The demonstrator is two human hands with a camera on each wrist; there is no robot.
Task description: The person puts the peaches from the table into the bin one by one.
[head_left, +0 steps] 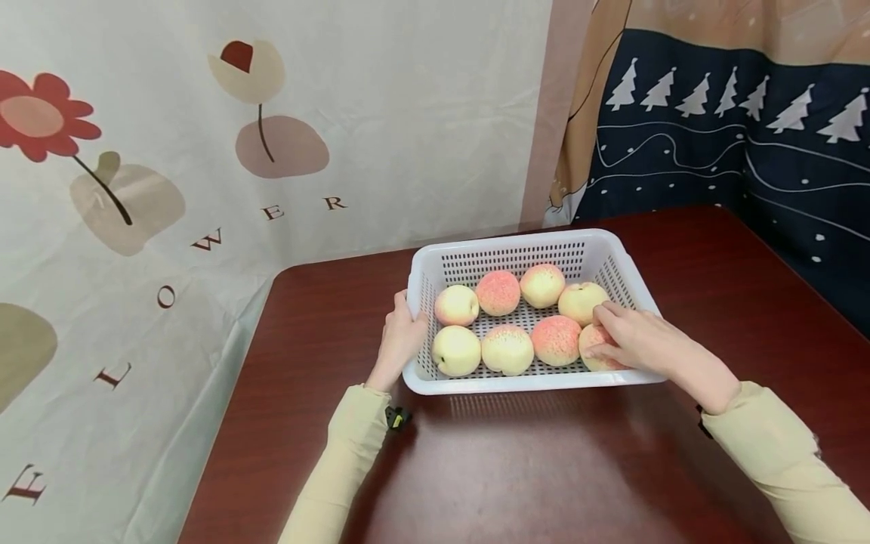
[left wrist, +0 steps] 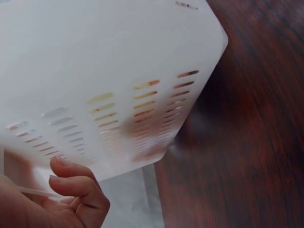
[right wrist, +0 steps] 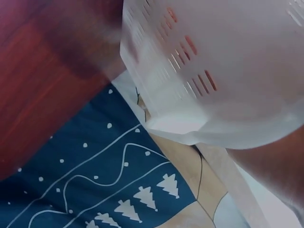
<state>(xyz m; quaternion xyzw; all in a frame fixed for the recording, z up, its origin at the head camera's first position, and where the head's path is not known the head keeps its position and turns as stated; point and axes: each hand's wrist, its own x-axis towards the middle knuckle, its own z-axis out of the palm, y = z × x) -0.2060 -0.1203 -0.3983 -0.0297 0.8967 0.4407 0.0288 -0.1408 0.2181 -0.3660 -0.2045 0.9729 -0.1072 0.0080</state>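
Note:
A white plastic basket with slotted walls holds several peaches, pale yellow to red, in two rough rows. My left hand grips the basket's left rim; in the left wrist view its curled fingers are hooked round the edge, beside the slotted wall. At the front right corner, my right hand reaches over the rim and holds a peach between thumb and fingers. A yellow peach sits just behind that one. The right wrist view shows the basket's outer wall, which hides the fingers.
The basket is over a dark red-brown table. Behind it hangs a pale curtain with flowers and letters. A navy cloth with white trees hangs past the table's right back edge.

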